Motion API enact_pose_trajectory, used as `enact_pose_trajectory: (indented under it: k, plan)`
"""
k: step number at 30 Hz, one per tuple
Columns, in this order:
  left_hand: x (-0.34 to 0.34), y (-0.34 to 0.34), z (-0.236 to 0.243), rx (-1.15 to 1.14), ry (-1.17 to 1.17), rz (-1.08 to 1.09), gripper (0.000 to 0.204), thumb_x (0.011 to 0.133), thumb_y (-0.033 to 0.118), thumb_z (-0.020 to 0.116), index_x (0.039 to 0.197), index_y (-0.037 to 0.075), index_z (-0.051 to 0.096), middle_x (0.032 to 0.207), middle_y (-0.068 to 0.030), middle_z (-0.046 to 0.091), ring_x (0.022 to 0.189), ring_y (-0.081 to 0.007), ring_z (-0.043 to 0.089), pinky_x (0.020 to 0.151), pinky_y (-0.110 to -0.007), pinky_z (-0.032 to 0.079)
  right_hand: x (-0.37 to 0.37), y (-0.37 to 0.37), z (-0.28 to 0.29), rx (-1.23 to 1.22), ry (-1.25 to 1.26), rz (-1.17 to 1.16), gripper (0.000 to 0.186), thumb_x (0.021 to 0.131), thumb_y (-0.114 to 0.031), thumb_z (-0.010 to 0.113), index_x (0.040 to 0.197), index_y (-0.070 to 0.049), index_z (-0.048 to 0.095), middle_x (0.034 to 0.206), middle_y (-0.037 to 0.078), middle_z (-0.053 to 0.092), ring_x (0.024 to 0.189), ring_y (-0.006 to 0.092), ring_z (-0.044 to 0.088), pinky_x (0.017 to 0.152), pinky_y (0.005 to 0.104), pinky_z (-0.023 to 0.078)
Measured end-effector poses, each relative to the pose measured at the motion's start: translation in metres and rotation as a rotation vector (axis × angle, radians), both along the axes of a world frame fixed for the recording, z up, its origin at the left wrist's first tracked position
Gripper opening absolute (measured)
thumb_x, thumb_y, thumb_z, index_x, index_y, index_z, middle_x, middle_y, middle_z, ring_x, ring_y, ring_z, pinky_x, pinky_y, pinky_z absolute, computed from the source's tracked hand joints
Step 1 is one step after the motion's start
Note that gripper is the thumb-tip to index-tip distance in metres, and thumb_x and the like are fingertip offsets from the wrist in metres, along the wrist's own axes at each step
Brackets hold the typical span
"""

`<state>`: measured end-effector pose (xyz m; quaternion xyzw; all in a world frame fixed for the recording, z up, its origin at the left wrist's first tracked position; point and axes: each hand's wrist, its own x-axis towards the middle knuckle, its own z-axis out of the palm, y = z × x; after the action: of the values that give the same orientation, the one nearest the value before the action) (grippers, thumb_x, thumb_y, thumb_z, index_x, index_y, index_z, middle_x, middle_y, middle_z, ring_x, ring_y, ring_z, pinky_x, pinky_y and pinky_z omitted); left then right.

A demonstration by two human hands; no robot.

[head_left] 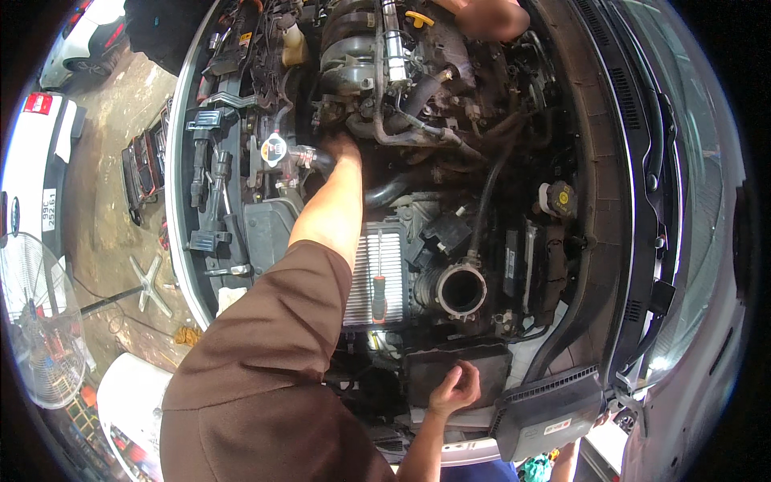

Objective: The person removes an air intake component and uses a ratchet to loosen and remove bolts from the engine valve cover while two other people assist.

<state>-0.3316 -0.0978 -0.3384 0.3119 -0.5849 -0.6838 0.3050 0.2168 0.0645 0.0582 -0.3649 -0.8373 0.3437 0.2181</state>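
Observation:
My left arm, in a brown sleeve, reaches deep into the engine bay. My left hand (342, 149) is down beside a dark radiator hose (323, 163) and under the engine pipes; its fingers are hidden in shadow. Near the bay's front side, my right hand (455, 390) hovers above a flat black cover (418, 376), fingers curled in and nothing visible in them. Between the two hands, a screwdriver (379, 299) with a grey and red handle lies on a pleated white air filter (391, 265). Right of it is a round open intake duct (462, 291).
A silver radiator cap (274, 149) sits left of my arm. Another person's arm (567, 459) shows at the lower right, and part of a person (491, 20) at the top. On the floor at left stand a fan (40, 313) and an open tool case (146, 165).

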Motion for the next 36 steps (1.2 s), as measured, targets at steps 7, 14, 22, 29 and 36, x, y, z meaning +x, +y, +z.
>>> enact_pose_trajectory:
  k: [7,14,22,29,36]
  plan:
    - [0.009,-0.011,0.019,-0.496,-0.568,-0.127,0.025,0.102,0.018,0.064,0.115,0.001,0.077,0.117,-0.0185,0.078,0.106,-0.0286,0.075,0.090,-0.042,0.059,-0.004,-0.001,0.000,0.064,0.035,0.014,0.030,0.097,-0.027,0.068,0.087,0.001,0.070,0.070,0.005,0.062,0.055,0.0162,0.052,0.049,0.0307,0.035]
    - [0.012,-0.014,0.043,-0.524,-0.585,-0.088,0.026,0.100,0.020,0.066,0.107,-0.002,0.079,0.110,-0.0222,0.079,0.100,-0.0346,0.078,0.085,-0.047,0.061,-0.003,0.001,-0.003,0.085,0.028,0.011,0.028,0.095,-0.026,0.068,0.086,0.000,0.070,0.067,0.005,0.058,0.051,0.0165,0.050,0.048,0.0312,0.034]
    - [0.022,-0.009,0.077,-0.422,-0.571,-0.070,0.036,0.101,0.029,0.068,0.115,-0.003,0.077,0.115,-0.0232,0.078,0.105,-0.0342,0.077,0.086,-0.047,0.060,0.001,0.002,-0.006,0.056,0.011,0.017,0.027,0.095,-0.025,0.067,0.086,0.000,0.070,0.066,0.005,0.055,0.051,0.0163,0.050,0.048,0.0311,0.033]
    - [0.014,-0.015,0.053,-0.381,-0.453,-0.093,0.041,0.101,0.032,0.071,0.118,-0.005,0.076,0.117,-0.0239,0.078,0.107,-0.0340,0.077,0.087,-0.047,0.058,-0.003,0.001,-0.001,0.068,0.004,0.039,0.026,0.094,-0.023,0.066,0.085,0.001,0.070,0.066,0.005,0.054,0.051,0.0162,0.050,0.048,0.0311,0.033]
    - [0.007,-0.009,0.016,-0.366,-0.155,0.067,0.035,0.099,0.023,0.072,0.119,-0.006,0.076,0.119,-0.0212,0.079,0.107,-0.0277,0.076,0.093,-0.045,0.057,-0.003,0.002,-0.004,0.097,0.029,0.046,0.024,0.093,-0.022,0.067,0.085,0.001,0.070,0.066,0.004,0.055,0.050,0.0158,0.049,0.047,0.0310,0.032]
